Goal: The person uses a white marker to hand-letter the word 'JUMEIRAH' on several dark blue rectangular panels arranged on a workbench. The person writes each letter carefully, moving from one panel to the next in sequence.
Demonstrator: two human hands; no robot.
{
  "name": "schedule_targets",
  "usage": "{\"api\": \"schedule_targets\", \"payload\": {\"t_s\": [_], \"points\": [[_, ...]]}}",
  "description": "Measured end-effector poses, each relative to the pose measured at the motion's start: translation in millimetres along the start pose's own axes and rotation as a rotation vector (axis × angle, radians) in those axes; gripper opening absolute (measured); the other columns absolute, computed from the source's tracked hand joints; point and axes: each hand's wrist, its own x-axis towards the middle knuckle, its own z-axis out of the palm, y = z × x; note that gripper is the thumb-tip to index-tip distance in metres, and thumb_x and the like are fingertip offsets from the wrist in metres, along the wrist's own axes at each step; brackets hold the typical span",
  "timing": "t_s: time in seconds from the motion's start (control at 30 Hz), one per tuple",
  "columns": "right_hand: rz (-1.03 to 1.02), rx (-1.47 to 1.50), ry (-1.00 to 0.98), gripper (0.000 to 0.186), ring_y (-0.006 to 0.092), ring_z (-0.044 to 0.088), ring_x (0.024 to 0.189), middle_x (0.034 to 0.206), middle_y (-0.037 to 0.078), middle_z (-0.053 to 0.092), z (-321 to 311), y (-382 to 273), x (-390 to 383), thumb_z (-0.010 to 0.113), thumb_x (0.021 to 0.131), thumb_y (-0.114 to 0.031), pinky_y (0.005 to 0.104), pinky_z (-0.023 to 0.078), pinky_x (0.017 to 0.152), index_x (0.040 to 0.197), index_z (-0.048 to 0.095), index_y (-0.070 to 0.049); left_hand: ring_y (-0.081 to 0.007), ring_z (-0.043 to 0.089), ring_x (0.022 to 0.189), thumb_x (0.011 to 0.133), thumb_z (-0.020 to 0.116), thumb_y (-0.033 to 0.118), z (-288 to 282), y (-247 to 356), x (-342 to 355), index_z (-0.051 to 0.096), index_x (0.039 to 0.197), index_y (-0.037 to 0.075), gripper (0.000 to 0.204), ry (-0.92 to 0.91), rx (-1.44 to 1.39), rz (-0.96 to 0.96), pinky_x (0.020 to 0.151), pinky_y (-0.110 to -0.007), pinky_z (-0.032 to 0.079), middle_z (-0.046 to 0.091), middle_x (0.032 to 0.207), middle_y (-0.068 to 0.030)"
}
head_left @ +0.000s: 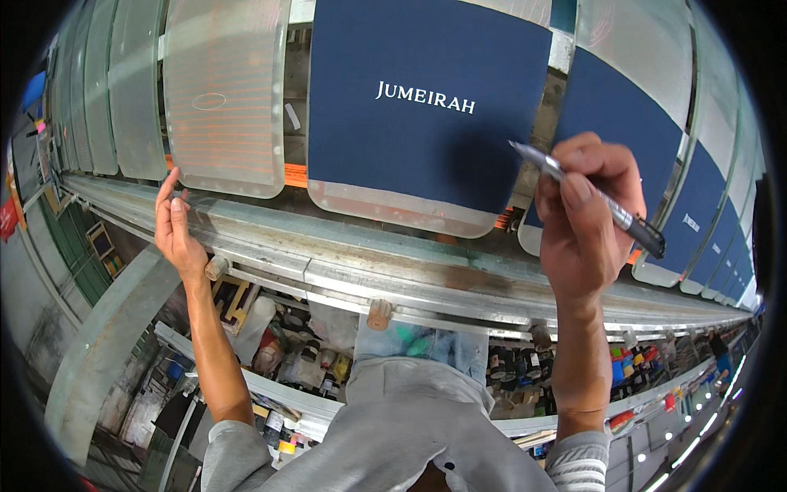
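Pen over navy cloth, print bench.
Right hand (584, 221) grips pen (586, 197) writing-style, tip poised at the cloth (418, 107) edge; left hand (176, 230), fingers loose and empty, rests on the rail (344, 262) for steadiness.

I see clear bare plastic boards (135, 90) lined up at my left, and little paint bottles and jars (307, 361) crowd a low shelf (270, 394) under the long metal rail (459, 287).

Right hand (586, 221) holds a pen (589, 198) beside navy fabric (418, 107); left hand (176, 234) on rail (344, 262).
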Motion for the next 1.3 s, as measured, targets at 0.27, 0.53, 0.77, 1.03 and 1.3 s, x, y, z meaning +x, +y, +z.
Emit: {"api": "schedule_targets", "payload": {"t_s": [0.27, 0.53, 0.77, 1.03, 1.3], "points": [[-0.168, -0.134, -0.123, 0.015, 0.0089, 0.055, 0.068, 0.092, 0.011, 0.061, 30, 31, 29, 0.061, 0.088, 0.005, 0.0207, 0.046, 0.058, 0.101, 0.054, 0.001, -0.0187, 0.055, 0.115, 0.102, 0.044, 0.019, 1, 2, 0, 0.061, 0.097, -0.004, 0.029, 0.028, -0.007, -0.055, 0.101, -0.040, 0.046, 0.058, 0.135, -0.0145], [-0.215, -0.307, -0.072, 0.010, 0.0071, 0.050, 0.063, 0.081, 0.011, 0.062, 24, 42, 26, 0.062, 0.084, 0.005, 0.0215, 0.041, 0.055, 0.082, 0.054, 0.001, -0.0132, 0.055, 0.099, 0.102, 0.045, 0.019, -1, -3, -2, 0.062, 0.118, -0.007, 0.035, 0.027, -0.002, -0.061, 0.098, -0.037, 0.047, 0.059, 0.134, -0.0131], [-0.218, -0.404, -0.065, 0.009, 0.0088, 0.051, 0.063, 0.078, 0.014, 0.063, 29, 39, 27, 0.060, 0.082, 0.004, 0.0234, 0.042, 0.056, 0.077, 0.053, 0.002, -0.0154, 0.055, 0.104, 0.102, 0.045, 0.019, -2, -1, -1, 0.061, 0.122, -0.007, 0.036, 0.018, 0.021, -0.066, 0.099, -0.037, 0.046, 0.059, 0.134, -0.0137], [-0.277, -0.403, -0.022, 0.009, 0.0057, 0.051, 0.052, 0.064, 0.004, 0.060, 29, 48, 32, 0.069, 0.078, 0.003, 0.0217, 0.038, 0.046, 0.072, 0.062, 0.001, -0.0121, 0.052, 0.092, 0.100, 0.046, 0.016, 5, 6, 0, 0.063, 0.116, -0.005, 0.032, 0.072, -0.008, -0.098, 0.100, -0.038, 0.046, 0.060, 0.133, -0.0130], [-0.317, -0.433, -0.030, 0.009, 0.0068, 0.051, 0.051, 0.063, 0.004, 0.059, 29, 51, 34, 0.069, 0.076, 0.002, 0.0227, 0.038, 0.045, 0.071, 0.063, -0.001, -0.0177, 0.051, 0.104, 0.100, 0.047, 0.021, 1, 4, 0, 0.060, 0.107, -0.004, 0.029, 0.058, -0.013, -0.100, 0.102, -0.042, 0.044, 0.059, 0.134, -0.0153]]}}
